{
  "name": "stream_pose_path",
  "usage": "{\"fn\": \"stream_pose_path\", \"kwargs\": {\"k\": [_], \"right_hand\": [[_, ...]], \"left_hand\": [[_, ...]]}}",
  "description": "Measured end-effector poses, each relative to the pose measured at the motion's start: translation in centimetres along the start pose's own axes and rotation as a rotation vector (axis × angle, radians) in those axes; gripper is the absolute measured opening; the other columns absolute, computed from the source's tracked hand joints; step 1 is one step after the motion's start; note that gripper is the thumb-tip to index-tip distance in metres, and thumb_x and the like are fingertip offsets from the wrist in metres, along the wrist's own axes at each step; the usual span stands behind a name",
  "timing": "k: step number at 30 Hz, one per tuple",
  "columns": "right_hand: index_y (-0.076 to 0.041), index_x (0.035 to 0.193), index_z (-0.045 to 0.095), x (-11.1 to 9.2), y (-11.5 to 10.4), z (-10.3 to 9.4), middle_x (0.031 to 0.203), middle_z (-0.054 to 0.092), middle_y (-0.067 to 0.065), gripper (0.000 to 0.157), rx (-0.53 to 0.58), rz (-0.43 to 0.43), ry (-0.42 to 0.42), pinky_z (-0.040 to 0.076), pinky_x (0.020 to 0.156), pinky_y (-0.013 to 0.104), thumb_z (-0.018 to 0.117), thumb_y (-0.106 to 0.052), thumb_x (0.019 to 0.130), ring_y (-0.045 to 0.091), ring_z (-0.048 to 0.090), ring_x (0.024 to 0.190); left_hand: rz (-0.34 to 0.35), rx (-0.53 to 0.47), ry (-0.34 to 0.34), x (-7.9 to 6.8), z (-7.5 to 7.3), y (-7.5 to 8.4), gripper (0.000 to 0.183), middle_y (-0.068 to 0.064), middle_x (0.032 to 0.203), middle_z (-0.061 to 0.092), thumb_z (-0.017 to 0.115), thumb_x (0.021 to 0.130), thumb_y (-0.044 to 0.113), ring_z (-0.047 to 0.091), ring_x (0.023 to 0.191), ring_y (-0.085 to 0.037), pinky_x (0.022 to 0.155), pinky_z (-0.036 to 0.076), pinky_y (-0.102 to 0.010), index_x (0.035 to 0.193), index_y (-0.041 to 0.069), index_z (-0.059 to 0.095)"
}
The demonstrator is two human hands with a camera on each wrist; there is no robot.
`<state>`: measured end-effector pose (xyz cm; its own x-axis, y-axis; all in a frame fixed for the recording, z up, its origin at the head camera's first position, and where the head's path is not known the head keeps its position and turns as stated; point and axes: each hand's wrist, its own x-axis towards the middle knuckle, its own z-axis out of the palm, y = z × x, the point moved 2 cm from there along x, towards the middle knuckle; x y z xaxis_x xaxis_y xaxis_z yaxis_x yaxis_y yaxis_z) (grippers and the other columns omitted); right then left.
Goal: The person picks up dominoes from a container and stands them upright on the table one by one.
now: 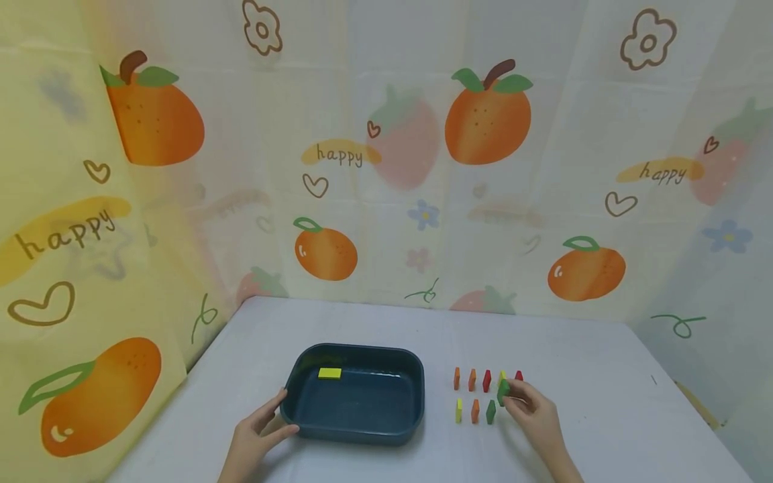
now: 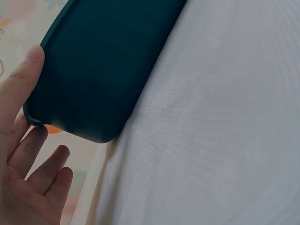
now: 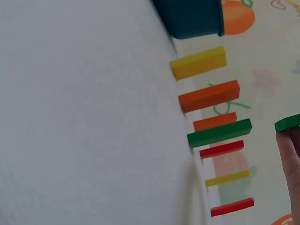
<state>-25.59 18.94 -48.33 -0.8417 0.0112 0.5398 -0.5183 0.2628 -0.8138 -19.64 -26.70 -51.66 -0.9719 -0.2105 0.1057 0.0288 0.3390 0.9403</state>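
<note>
A dark teal rectangular dish [image 1: 353, 439] sits left of centre on the table, with one yellow domino [image 1: 329, 373] lying flat inside. My left hand [image 1: 258, 429] holds the dish's near left corner, thumb at the front and fingers along the left side; in the left wrist view its other fingers are spread below the corner. Above the right side of the table, my right hand [image 1: 534, 412] pinches a green domino [image 1: 503, 392] between thumb and fingers. Just left of it and behind it stand upright dominoes, among them a green domino [image 1: 491, 412] and an orange domino [image 1: 475, 410].
Two rows of dominoes stand right of the dish. The back row has orange, a red domino [image 1: 486, 381], yellow and red; a yellow domino [image 1: 459, 410] begins the front row. A white cloth covers the table [image 1: 616, 402], with printed curtains [image 1: 398, 255] behind and beside it.
</note>
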Motion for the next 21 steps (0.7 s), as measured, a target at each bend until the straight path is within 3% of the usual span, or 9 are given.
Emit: {"fn": "stream_pose_path", "kwargs": {"k": [4, 8, 21], "right_hand": [[0.011, 0.097, 0.059, -0.2, 0.5, -0.2, 0.088, 0.061, 0.019, 0.026, -0.040, -0.003, 0.004, 0.052, 0.066, 0.018, 0.063, 0.018, 0.072, 0.005, 0.059, 0.077], [0.010, 0.097, 0.059, -0.3, 1.0, -0.4, 0.088, 0.061, 0.019, 0.025, -0.091, 0.023, -0.002, 0.051, 0.068, 0.017, 0.063, 0.016, 0.072, 0.004, 0.058, 0.078], [0.005, 0.097, 0.059, -0.5, 3.3, -1.4, 0.090, 0.062, 0.011, 0.024, -0.192, 0.245, -0.082, 0.050, 0.071, 0.017, 0.066, 0.006, 0.075, 0.007, 0.058, 0.080]], "left_hand": [[0.015, 0.007, 0.001, 0.0, 0.0, 0.0, 0.067, -0.006, 0.130, 0.046, 0.078, 0.068, 0.025, 0.037, 0.121, -0.021, 0.095, 0.038, -0.038, 0.127, 0.007, 0.051], [0.010, 0.006, -0.001, 0.0, 0.0, -0.1, 0.067, -0.006, 0.130, 0.045, 0.077, 0.069, 0.025, 0.037, 0.121, -0.022, 0.096, 0.037, -0.039, 0.127, 0.007, 0.051], [0.002, 0.001, -0.001, 0.1, 0.0, -0.2, 0.067, -0.007, 0.131, 0.044, 0.077, 0.069, 0.026, 0.038, 0.121, -0.024, 0.096, 0.037, -0.041, 0.127, 0.008, 0.051]]}}
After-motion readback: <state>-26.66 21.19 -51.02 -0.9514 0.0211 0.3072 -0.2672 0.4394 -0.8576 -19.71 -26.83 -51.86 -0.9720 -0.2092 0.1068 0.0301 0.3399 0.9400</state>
